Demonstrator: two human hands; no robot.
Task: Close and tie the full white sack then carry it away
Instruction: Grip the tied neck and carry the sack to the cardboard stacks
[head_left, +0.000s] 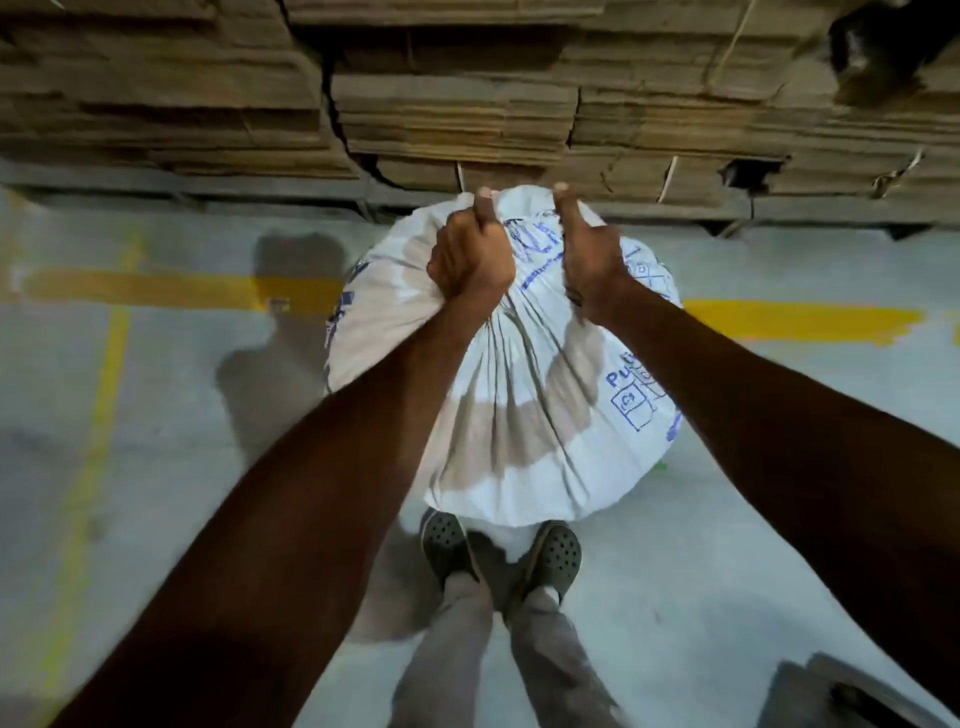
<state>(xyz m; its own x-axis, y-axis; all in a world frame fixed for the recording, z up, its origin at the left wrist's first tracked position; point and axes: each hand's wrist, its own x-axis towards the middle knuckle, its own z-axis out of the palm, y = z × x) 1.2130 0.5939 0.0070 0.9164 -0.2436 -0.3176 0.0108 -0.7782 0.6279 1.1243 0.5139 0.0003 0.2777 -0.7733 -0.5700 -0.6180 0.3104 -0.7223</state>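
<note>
A full white sack (530, 415) with blue print stands on the concrete floor right in front of my feet. Its top cloth is gathered into pleats that run up toward my hands. My left hand (470, 257) is clenched on the bunched cloth at the sack's top, thumb pointing forward. My right hand (589, 249) grips the cloth beside it, a little to the right, thumb also up. A narrow strip of printed cloth shows between the two fists. No cord or tie is visible.
Stacks of flattened brown cardboard (457, 114) on low pallets rise just beyond the sack. Yellow lines (800, 319) are painted on the grey floor to both sides. My two feet in dark perforated clogs (501, 553) stand against the sack. A grey object (852, 696) lies at the lower right.
</note>
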